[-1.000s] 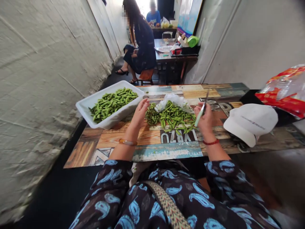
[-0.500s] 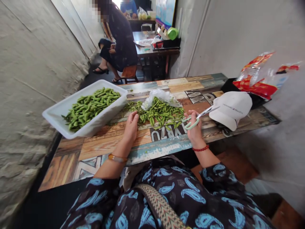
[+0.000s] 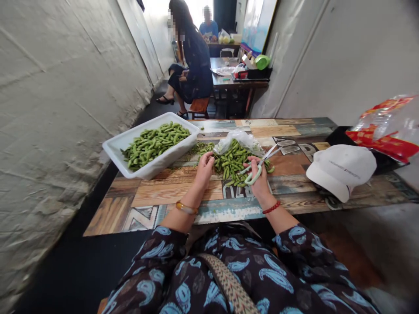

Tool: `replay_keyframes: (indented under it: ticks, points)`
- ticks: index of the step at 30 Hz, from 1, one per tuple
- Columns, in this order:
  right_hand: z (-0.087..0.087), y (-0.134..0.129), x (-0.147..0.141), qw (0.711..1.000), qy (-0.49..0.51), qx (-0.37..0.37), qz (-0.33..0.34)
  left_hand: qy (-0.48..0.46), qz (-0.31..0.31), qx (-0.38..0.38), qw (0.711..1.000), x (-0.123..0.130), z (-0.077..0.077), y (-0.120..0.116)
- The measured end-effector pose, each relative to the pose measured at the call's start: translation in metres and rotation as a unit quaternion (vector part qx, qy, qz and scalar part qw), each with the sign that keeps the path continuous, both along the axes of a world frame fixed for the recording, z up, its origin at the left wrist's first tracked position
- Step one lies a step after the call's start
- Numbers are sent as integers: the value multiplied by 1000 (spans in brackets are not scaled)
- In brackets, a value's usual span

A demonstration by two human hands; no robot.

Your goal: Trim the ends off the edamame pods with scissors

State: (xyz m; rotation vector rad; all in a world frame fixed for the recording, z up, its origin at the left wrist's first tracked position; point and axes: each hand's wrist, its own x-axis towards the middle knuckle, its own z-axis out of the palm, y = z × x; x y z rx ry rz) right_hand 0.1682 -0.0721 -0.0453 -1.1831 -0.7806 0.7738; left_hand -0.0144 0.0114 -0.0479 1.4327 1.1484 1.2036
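A heap of green pods (image 3: 234,163) lies on the patchwork wooden table (image 3: 163,192), partly under a clear plastic bag (image 3: 240,138). My left hand (image 3: 205,169) is at the left side of the heap, fingers curled and close together; whether a pod is between them is too small to tell. Scissors with pale green handles (image 3: 253,176) are in my right hand (image 3: 260,181), at the heap's right edge, blades pointing up and right. A white tub (image 3: 147,171) full of pods stands to the left.
A white cap (image 3: 343,168) lies on the right, beside a black tray with red and clear packaging (image 3: 386,141). Small trimmings (image 3: 204,148) lie between tub and heap. Beyond the table, a person (image 3: 196,56) sits on a stool; another sits farther back.
The camera view has shifted. Both hands are nearer each other and closer to the pods; my left hand has reached the heap's edge, and the scissors now tilt more upward.
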Motion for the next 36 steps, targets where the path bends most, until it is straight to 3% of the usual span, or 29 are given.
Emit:
replay_keyframes:
  ticks: [4,7,10,14,18,21,26,31,36]
  points:
    - [14,-20,18,999,-38,23,19,-8,56,16,998,-22,6,2]
    - [22,-39,26,991,-88,12,102,67,-20,75,995,-28,9,-5]
    - [26,-54,18,968,-112,-28,222,174,-116,141,968,-27,5,-7]
    - [24,-54,-8,936,-59,-40,346,243,-79,139,957,-29,-2,17]
    - [16,-30,-27,905,0,-49,423,242,-54,137,959,-32,-3,52]
    - [12,-6,-31,904,0,-54,423,224,-35,136,964,-33,-2,62]
    - [12,24,-27,910,-35,-45,411,180,-2,113,977,-36,1,48]
    - [8,51,-17,911,-37,-43,409,88,-50,9,995,-35,13,29]
    - [4,77,-14,916,-21,-41,399,181,-81,52,979,-31,14,26]
